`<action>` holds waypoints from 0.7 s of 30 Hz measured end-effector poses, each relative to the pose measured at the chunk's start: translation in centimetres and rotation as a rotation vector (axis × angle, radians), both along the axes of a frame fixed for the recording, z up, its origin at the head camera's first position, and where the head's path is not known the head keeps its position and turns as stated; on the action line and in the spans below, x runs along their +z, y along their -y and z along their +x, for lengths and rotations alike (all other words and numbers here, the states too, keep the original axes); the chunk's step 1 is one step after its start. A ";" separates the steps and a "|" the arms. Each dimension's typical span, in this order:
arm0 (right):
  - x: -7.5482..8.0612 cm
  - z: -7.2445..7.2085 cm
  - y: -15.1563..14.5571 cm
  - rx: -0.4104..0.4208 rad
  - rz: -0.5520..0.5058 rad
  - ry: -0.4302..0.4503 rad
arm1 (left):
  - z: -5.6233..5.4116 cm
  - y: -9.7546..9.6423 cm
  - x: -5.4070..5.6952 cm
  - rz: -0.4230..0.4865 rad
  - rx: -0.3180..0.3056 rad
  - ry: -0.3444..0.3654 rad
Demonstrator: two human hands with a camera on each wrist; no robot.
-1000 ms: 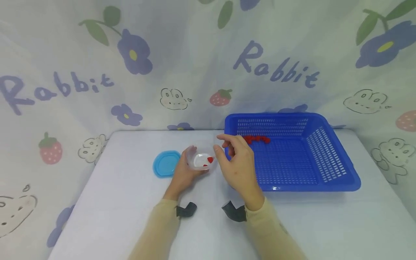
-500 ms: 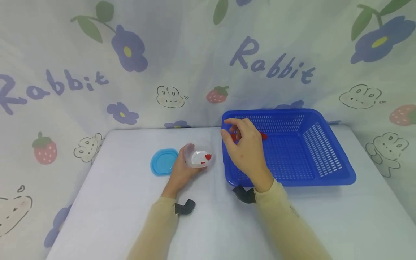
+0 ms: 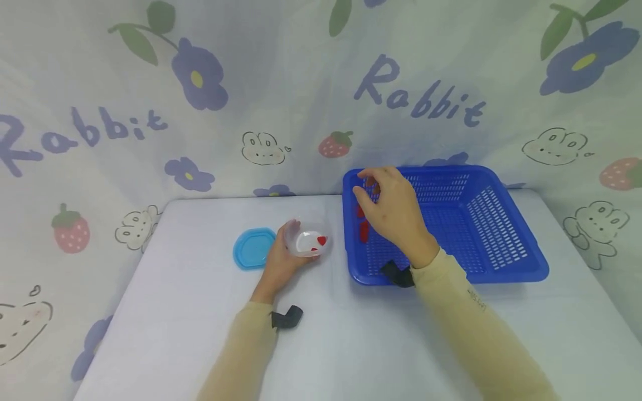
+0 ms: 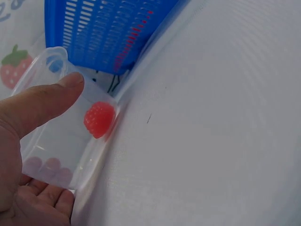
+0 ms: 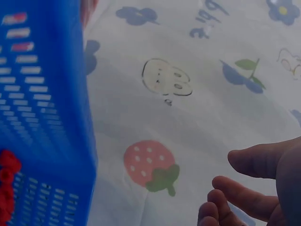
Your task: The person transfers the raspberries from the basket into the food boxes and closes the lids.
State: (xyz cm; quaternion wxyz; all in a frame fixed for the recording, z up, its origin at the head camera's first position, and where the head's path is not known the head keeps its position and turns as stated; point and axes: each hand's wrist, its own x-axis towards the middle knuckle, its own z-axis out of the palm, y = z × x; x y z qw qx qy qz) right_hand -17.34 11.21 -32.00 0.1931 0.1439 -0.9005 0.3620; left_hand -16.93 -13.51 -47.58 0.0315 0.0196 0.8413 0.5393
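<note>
My left hand [image 3: 282, 262] grips a clear plastic cup [image 3: 307, 236], thumb on one side and fingers round the other. Inside lie red raspberry-like pieces; one raspberry [image 4: 99, 119] shows plainly through the wall in the left wrist view. My right hand [image 3: 393, 209] is above the left end of a blue plastic basket [image 3: 506, 239], thumb and fingers bent and apart with nothing between them. Beneath and beside it, red raspberries [image 3: 364, 231] lie along the basket's left side, partly hidden by the hand. Several more red raspberries [image 5: 6, 183] show in the right wrist view.
Left of the cup, a light blue lid [image 3: 252, 248] lies flat on the white table [image 3: 321, 345]. A patterned cloth [image 3: 281, 83] hangs behind the table. The basket's raised rim stands between my two hands.
My right hand has moved away from the cup, rightward and forward, over the basket. The left hand keeps its grip on the cup. The head view has shifted slightly.
</note>
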 end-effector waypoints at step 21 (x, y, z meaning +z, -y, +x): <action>-2.2 -4.7 -2.4 0.029 0.226 0.296 | -0.1 0.0 -0.4 -0.004 0.004 -0.002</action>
